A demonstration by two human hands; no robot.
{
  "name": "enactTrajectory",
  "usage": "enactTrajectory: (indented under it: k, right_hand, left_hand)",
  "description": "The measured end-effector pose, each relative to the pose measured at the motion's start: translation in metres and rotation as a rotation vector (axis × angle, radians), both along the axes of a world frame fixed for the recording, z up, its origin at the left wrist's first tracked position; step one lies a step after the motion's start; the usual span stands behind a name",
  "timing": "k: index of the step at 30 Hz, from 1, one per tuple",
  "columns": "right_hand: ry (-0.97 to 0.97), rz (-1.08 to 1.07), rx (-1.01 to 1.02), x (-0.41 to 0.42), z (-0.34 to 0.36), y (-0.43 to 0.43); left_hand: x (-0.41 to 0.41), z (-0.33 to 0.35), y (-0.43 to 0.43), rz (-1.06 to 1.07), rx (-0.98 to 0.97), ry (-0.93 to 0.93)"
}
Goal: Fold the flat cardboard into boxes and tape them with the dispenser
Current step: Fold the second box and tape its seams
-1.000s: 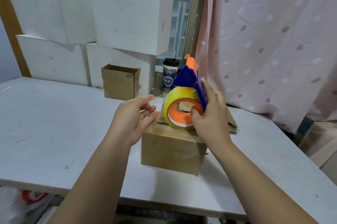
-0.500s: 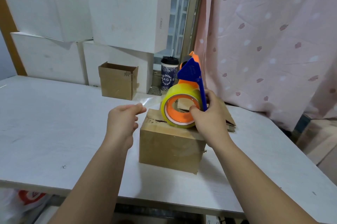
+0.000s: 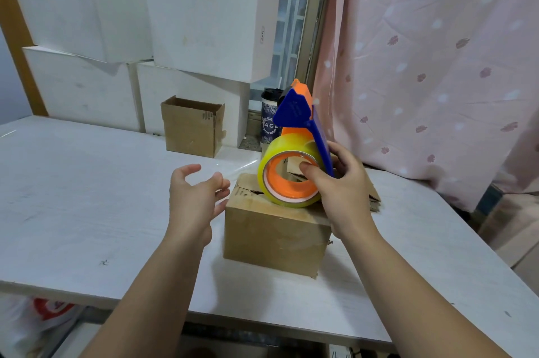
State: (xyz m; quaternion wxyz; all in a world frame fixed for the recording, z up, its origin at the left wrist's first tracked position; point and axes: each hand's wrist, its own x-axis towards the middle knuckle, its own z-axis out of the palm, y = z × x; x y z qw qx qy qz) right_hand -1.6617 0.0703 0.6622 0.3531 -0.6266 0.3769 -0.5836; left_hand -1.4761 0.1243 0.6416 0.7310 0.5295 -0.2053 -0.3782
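The left hand (image 3: 194, 197), pinching the tape (image 3: 294, 202) a moment ago, is spreading its fingers open beside the cardboard box (image 3: 277, 232) on the bench (image 3: 87, 197), while the right hand (image 3: 341, 191) is gripping the tape dispenser (image 3: 291, 112) atop it, its seam apparently untaped.

The dispenser (image 3: 293, 143) hides half the dark cup (image 3: 269, 117).

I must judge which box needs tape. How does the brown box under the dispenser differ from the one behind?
The near box has its top flaps folded down; the back box stands open. The tape dispenser rests on the near box; nothing rests on the back box. Both are brown cardboard.
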Motion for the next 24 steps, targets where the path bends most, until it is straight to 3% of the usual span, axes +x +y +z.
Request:
enactTrajectory:
  k: [4, 8, 24]
  right_hand:
    - [-0.100, 0.013, 0.023, -0.002, -0.004, 0.000]
    - [-0.053, 0.053, -0.034, -0.001, -0.002, 0.004]
    - [0.049, 0.047, -0.090, 0.001, -0.003, 0.005]
  left_hand:
    - [-0.005, -0.002, 0.005, 0.009, 0.020, -0.130]
    - [-0.002, -0.004, 0.004, -0.025, 0.056, -0.115]
    - [0.005, -0.016, -0.011, -0.107, 0.241, -0.399]
